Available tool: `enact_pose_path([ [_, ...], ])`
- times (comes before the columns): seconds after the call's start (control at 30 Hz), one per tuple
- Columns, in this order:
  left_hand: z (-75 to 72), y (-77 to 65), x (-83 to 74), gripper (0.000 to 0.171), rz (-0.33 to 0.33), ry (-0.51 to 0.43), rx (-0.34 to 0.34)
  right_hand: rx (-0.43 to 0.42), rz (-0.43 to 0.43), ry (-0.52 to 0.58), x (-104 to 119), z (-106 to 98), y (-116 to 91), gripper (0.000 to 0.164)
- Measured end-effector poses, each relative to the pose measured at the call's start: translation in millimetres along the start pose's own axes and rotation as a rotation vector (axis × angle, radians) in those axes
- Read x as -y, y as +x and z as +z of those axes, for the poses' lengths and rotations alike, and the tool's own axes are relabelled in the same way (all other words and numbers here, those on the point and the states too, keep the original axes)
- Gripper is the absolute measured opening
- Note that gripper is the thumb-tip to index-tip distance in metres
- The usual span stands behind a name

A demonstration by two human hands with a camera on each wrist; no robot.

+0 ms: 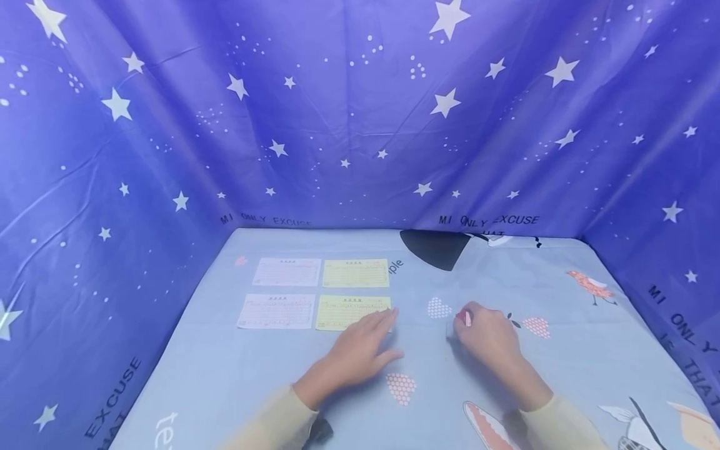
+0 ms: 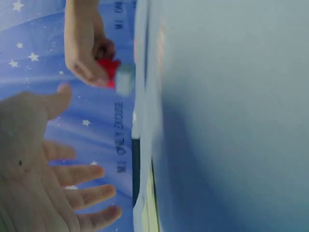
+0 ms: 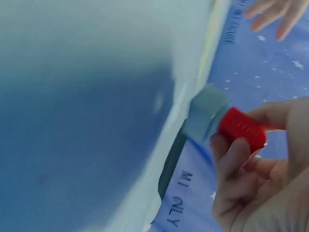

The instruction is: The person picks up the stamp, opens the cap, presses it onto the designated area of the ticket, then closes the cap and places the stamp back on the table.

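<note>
My right hand point(image 1: 490, 334) grips a red stamp point(image 3: 241, 129) with a pale, see-through base point(image 3: 206, 113). Fingers and thumb curl round the red part, and the base points down close over the cloth, right of the paper slips. The left hand point(image 1: 360, 347) lies flat with fingers extended over the lower right corner of the near yellow slip point(image 1: 332, 312), hiding part of it. In the left wrist view the left hand's fingers are spread apart, with nothing in the palm.
A second yellow slip point(image 1: 355, 274) lies behind the near one. Two pinkish-white slips, one far point(image 1: 287, 272) and one near point(image 1: 275, 311), lie to their left. Blue printed cloth point(image 1: 214, 381) covers the table; starry purple curtains point(image 1: 349, 112) enclose it behind and at both sides.
</note>
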State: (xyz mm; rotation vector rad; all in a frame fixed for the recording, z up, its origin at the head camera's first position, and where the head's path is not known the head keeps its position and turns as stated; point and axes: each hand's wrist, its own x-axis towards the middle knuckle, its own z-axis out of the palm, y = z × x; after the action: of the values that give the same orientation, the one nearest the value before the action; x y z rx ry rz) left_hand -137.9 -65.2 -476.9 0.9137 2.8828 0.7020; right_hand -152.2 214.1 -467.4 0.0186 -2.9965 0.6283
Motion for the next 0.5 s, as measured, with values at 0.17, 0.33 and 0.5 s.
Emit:
enact_pose_path([
  [0.17, -2.5, 12.6, -15.2, 0.064, -0.168, -0.528, -0.075, -0.021, -0.009, 0.268, 23, -15, -12, 0.025],
  [0.33, -5.5, 23.4, -21.8, 0.048, -0.232, -0.956, -0.136, 0.029, 0.009, 0.600, 43, -23, -23, 0.024],
  [0.5, -7.5, 26.1, -24.9, 0.040, -0.243, -1.209, -0.110, 0.090, -0.003, 0.846, 54, -24, -32, 0.027],
])
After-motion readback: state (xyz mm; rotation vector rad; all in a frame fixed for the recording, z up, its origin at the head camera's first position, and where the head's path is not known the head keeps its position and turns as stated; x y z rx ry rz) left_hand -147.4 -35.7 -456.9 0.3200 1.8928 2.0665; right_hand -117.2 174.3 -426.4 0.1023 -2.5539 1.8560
